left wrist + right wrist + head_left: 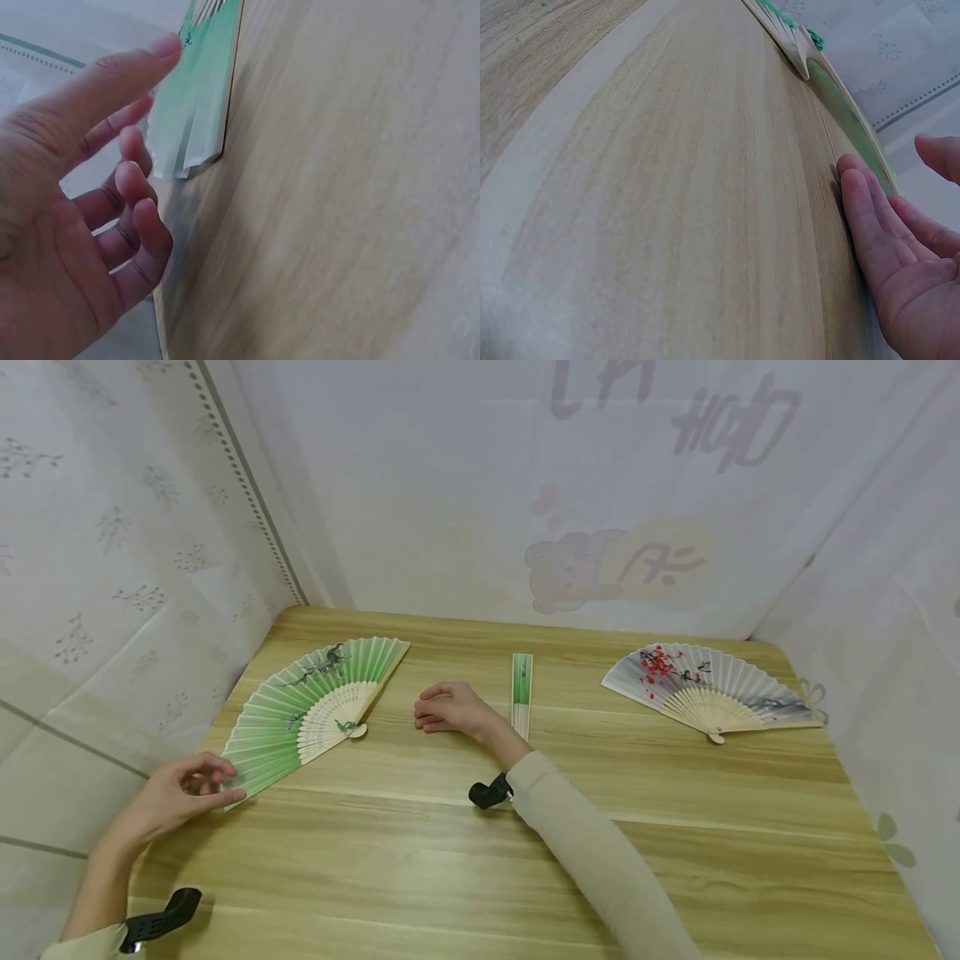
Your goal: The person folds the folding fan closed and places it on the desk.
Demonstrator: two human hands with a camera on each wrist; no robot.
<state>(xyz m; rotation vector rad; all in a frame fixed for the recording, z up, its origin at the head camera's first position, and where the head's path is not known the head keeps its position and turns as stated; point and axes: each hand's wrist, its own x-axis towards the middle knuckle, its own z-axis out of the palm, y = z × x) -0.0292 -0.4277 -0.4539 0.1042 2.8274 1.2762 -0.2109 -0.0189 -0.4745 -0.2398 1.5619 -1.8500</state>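
A green folding fan lies spread on the left of the table, with dark branches painted on it and pale ribs. By its lower left corner is my left hand, fingers loosely bent; the left wrist view shows a gap between thumb and fingers, with the fan's pleated end beyond them. My right hand hovers to the right of the green fan, its fingers relaxed and holding nothing. Just right of that hand lies a folded green fan, its lower end hidden by the right forearm.
A spread grey-white fan with red blossoms lies at the right of the wooden table. Patterned cloth hangs behind and at both sides. Black camera mounts sit on the left wrist and right wrist.
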